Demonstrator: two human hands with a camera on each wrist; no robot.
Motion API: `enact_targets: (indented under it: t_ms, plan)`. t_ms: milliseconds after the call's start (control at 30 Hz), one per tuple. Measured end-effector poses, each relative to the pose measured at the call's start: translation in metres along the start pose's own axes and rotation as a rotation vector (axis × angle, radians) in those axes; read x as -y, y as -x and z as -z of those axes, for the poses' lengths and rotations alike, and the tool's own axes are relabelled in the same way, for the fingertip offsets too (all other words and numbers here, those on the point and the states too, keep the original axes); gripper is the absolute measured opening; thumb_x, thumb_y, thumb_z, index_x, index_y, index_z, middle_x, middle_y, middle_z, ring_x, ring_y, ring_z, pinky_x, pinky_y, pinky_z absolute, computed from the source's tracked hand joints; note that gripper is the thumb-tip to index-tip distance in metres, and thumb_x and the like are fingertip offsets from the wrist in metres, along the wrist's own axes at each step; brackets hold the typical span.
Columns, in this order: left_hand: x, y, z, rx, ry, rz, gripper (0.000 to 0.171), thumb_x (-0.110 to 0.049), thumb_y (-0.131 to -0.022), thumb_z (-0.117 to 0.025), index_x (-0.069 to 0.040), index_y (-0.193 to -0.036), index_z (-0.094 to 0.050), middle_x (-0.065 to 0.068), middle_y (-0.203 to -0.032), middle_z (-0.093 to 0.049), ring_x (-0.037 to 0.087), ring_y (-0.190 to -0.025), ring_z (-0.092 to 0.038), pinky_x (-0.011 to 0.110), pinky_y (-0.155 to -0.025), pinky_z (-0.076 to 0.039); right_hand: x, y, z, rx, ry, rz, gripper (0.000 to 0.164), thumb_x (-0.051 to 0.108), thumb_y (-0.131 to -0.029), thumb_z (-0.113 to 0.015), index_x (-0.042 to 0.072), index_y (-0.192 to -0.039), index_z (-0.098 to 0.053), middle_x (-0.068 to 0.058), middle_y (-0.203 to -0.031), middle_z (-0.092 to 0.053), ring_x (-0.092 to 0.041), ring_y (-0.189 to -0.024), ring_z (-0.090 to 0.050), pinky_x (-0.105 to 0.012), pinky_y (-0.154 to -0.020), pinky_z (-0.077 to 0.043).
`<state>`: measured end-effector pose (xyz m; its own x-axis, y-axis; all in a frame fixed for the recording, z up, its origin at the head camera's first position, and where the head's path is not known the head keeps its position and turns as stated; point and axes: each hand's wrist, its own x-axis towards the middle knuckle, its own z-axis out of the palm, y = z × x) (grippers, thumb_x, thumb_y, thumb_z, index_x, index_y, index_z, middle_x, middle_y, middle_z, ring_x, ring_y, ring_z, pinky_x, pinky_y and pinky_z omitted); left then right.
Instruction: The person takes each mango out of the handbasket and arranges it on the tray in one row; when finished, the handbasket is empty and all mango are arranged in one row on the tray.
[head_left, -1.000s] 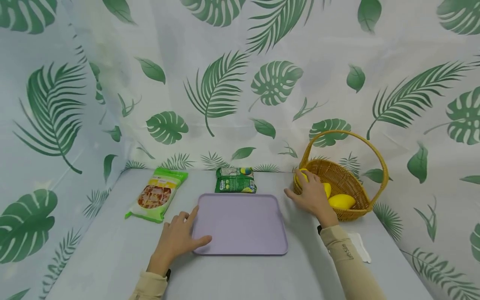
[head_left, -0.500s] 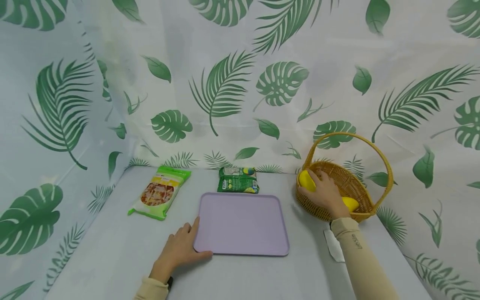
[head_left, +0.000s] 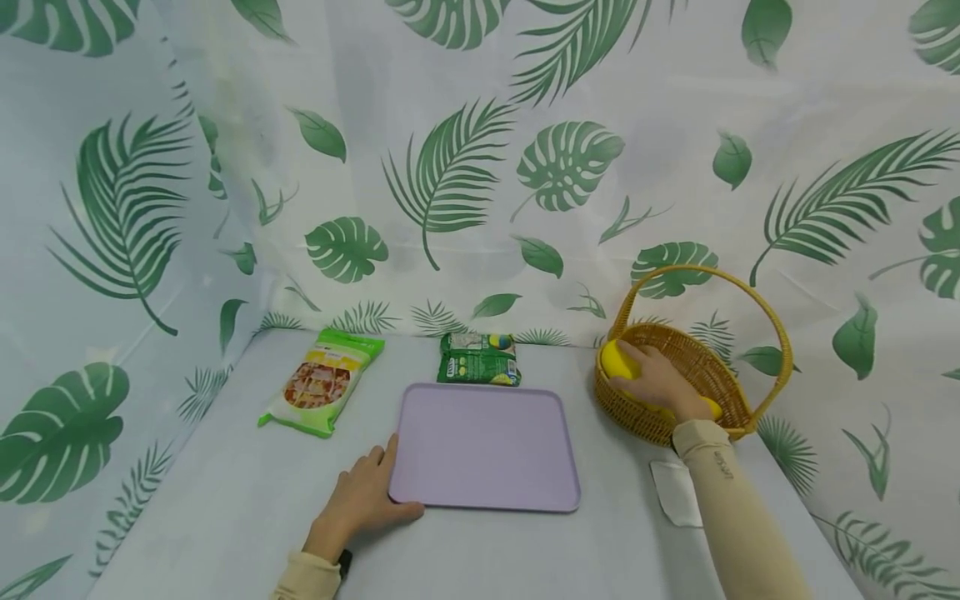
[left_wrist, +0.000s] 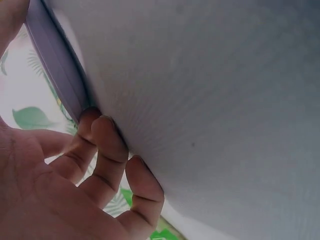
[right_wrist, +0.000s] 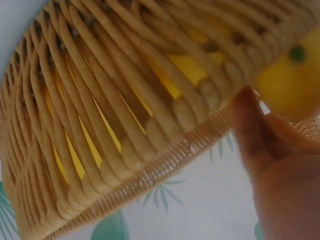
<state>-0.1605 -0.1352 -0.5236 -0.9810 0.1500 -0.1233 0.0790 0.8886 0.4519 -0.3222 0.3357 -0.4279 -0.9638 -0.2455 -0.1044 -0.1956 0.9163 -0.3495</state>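
Observation:
My right hand [head_left: 658,385] reaches into the yellow-brown wicker basket [head_left: 626,412] and grips a yellow oval fruit [head_left: 617,360] at the basket's left side. From the right wrist, its thumb lies against the woven rim, next to the yellow fruit [right_wrist: 285,92] with a green spot at its end. More yellow fruit [right_wrist: 187,70] shows through the weave. At the front left corner of the lilac tray [head_left: 487,450], my left hand [head_left: 362,492] spreads thumb and fingers along the edges. In the left wrist view, its loosely bent fingertips [left_wrist: 107,135] rest on the table beside the rim.
A green-and-white food packet [head_left: 326,383] lies left behind the tray, and a dark green packet [head_left: 480,359] lies directly behind it. A white flat piece [head_left: 675,493] sits near the right forearm. The basket's tall handle [head_left: 780,333] arches over its opening. Leaf-print cloth [head_left: 450,208] hangs behind.
My right hand has moved from the basket's left rim further in and right, its fingers closing around a yellow fruit. My left hand stays at the tray's corner; its thumb now lies along the front edge.

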Motion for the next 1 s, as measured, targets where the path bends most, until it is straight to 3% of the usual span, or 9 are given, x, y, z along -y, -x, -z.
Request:
enact_targets:
  t_ms: [333, 667, 767, 833, 900, 1000]
  plan:
    - [0.0, -0.001, 0.002, 0.0, 0.015, -0.002, 0.119, -0.062, -0.068, -0.084, 0.001, -0.155, -0.032, 0.026, -0.142, -0.053, 0.044, -0.124, -0.056, 0.068, -0.094, -0.046, -0.006, -0.006, -0.001, 0.013, 0.021, 0.036, 0.077, 0.039, -0.097, -0.061, 0.004, -0.157, -0.028, -0.042, -0.151, -0.032, -0.062, -0.137, -0.03, -0.075, -0.108, -0.031]
    - [-0.001, -0.004, 0.004, 0.001, 0.006, -0.004, 0.118, -0.062, -0.068, -0.084, 0.002, -0.154, -0.033, 0.026, -0.141, -0.054, 0.043, -0.122, -0.057, 0.067, -0.092, -0.048, 0.0, -0.005, 0.008, -0.063, -0.006, 0.039, 0.079, 0.045, -0.1, -0.056, 0.006, -0.16, -0.021, -0.041, -0.155, -0.027, -0.062, -0.141, -0.024, -0.076, -0.111, -0.026]
    - [-0.002, -0.005, 0.004, 0.005, -0.002, -0.006, 0.118, -0.062, -0.068, -0.084, 0.002, -0.154, -0.033, 0.026, -0.141, -0.054, 0.042, -0.122, -0.058, 0.066, -0.091, -0.048, 0.005, -0.002, 0.01, -0.095, -0.02, 0.019, 0.081, 0.05, -0.099, -0.055, 0.009, -0.161, -0.02, -0.04, -0.155, -0.028, -0.06, -0.14, -0.027, -0.075, -0.107, -0.032]
    - [-0.003, -0.004, 0.004, 0.007, 0.002, -0.006, 0.118, -0.062, -0.068, -0.084, 0.002, -0.154, -0.033, 0.026, -0.141, -0.054, 0.043, -0.122, -0.057, 0.067, -0.091, -0.048, 0.009, 0.0, 0.01, -0.122, -0.038, 0.018, 0.082, 0.051, -0.099, -0.055, 0.011, -0.161, -0.021, -0.038, -0.154, -0.031, -0.057, -0.135, -0.036, -0.069, -0.1, -0.04]
    - [-0.003, -0.004, 0.003, 0.014, 0.004, 0.003, 0.118, -0.061, -0.068, -0.084, 0.001, -0.154, -0.032, 0.026, -0.142, -0.054, 0.043, -0.123, -0.057, 0.068, -0.092, -0.047, 0.014, 0.002, 0.007, -0.151, -0.051, 0.031, 0.082, 0.052, -0.098, -0.056, 0.011, -0.161, -0.022, -0.037, -0.147, -0.039, -0.049, -0.121, -0.046, -0.056, -0.088, -0.047]
    - [-0.003, -0.003, 0.003, 0.024, 0.013, 0.013, 0.118, -0.06, -0.068, -0.085, 0.001, -0.155, -0.032, 0.026, -0.143, -0.053, 0.044, -0.125, -0.056, 0.069, -0.093, -0.046, 0.023, 0.005, -0.001, -0.185, -0.081, 0.058, 0.079, 0.048, -0.098, -0.059, 0.014, -0.16, -0.025, -0.031, -0.131, -0.05, -0.037, -0.1, -0.05, -0.039, -0.075, -0.042]
